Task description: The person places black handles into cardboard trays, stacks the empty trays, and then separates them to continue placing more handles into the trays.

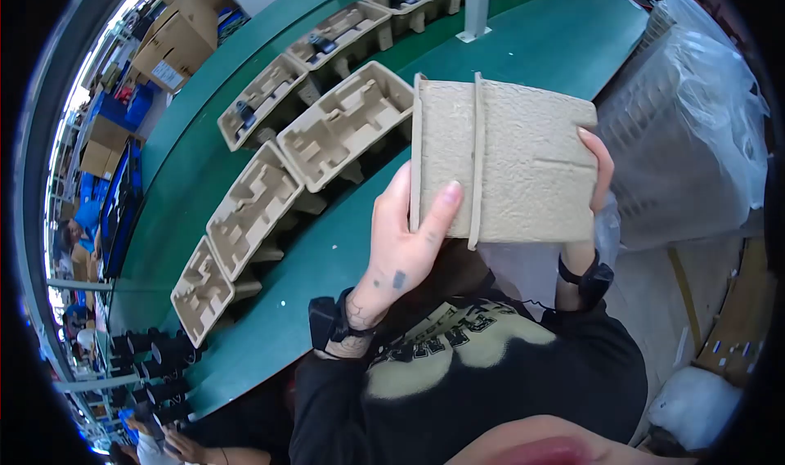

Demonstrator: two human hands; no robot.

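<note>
Both my hands grip a stack of nested tan moulded-pulp trays (536,162), raised above the near edge of the green bench. My left hand (409,232) is closed on the stack's left end, thumb across the outer tray wall. At the right end my right hand (603,166) wraps round the edge; most of its fingers are hidden. On the bench to the left lie several pulp trays, the nearest to the stack being a wide tray (347,130), then a middle tray (253,211) and a front tray (202,293), their moulded hollows facing up.
Behind runs a row of pulp trays (266,97) with dark parts in them. A metal post (477,7) rises from the green bench (327,252). Right stands a plastic-covered crate (695,130). Black cylindrical parts (168,350) and another person's hand (184,447) are lower left.
</note>
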